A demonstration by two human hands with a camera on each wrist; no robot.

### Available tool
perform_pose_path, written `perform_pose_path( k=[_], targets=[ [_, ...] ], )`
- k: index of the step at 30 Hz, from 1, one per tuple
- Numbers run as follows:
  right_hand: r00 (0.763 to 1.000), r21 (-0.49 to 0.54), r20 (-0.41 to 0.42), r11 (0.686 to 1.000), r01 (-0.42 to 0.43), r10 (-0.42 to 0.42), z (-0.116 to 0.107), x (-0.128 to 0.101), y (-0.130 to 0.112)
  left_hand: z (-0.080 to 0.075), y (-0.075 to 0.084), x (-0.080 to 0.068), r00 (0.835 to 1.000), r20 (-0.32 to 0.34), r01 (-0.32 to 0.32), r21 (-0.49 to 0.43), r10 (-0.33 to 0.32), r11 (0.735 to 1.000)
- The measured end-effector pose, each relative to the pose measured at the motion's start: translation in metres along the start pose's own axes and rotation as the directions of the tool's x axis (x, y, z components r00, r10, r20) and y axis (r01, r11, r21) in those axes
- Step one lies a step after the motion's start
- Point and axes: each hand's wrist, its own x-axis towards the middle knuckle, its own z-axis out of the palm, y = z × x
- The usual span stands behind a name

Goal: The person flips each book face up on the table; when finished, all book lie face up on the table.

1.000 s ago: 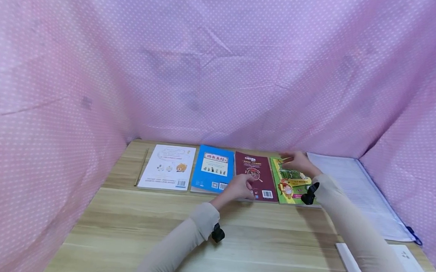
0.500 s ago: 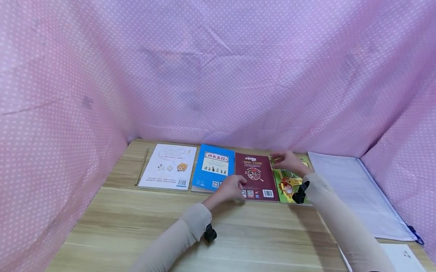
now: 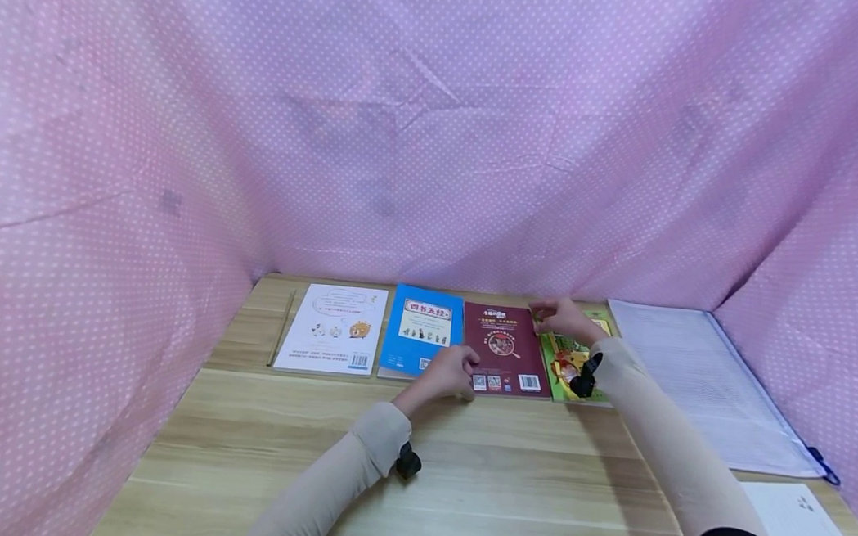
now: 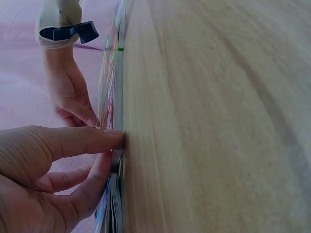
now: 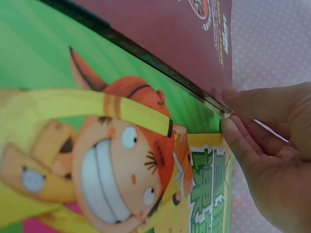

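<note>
**Both hands at the maroon book, near and far corners**

Left hand [image 3: 450,371] at the near left corner of the maroon book [image 3: 503,348], at about 12 o'clock on the counter [image 3: 505,478]. Seen from the left wrist: thumb and fingers [image 4: 92,141] narrow, curled and pinching the near edge of the book [image 4: 117,145] just where it meets the counter [image 4: 209,121]. Right hand [image 3: 560,317] farther back, at the far right corner of the same book. Seen from the right wrist: fingers [image 5: 243,148] close together, thumb and forefinger nipping the corner of the maroon cover [image 5: 180,39], right beside the green comic book [image 5: 87,145].

Maroon book lying flat, back cover up with barcode toward the near edge, third in a row of four along the far side of the counter. To its 9 o'clock, touching or nearly so, the blue book [image 3: 422,328]; beyond that, still toward 9 o'clock, the white book [image 3: 333,328]. To its 3 o'clock, edge to edge, the green comic book [image 3: 569,367], partly under the right wrist. Farther toward 3 o'clock, a sheaf of printed white paper [image 3: 703,375]. At roughly 4 o'clock, at the near right corner, another white sheet [image 3: 796,528]. Pink dotted cloth [image 3: 437,137] hung all round behind and at both sides. Beige sleeves on both arms, a small black clip at each wrist.
</note>
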Motion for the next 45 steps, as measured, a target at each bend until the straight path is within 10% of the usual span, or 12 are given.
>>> perform_pose_path(
  k=[45],
  targets=[
    [0.996,-0.004,0.09,1.0,-0.027,0.027,0.0,0.02,-0.004,-0.003,-0.005,0.0,1.0,-0.02,0.015,-0.006,-0.015,1.0]
  ],
)
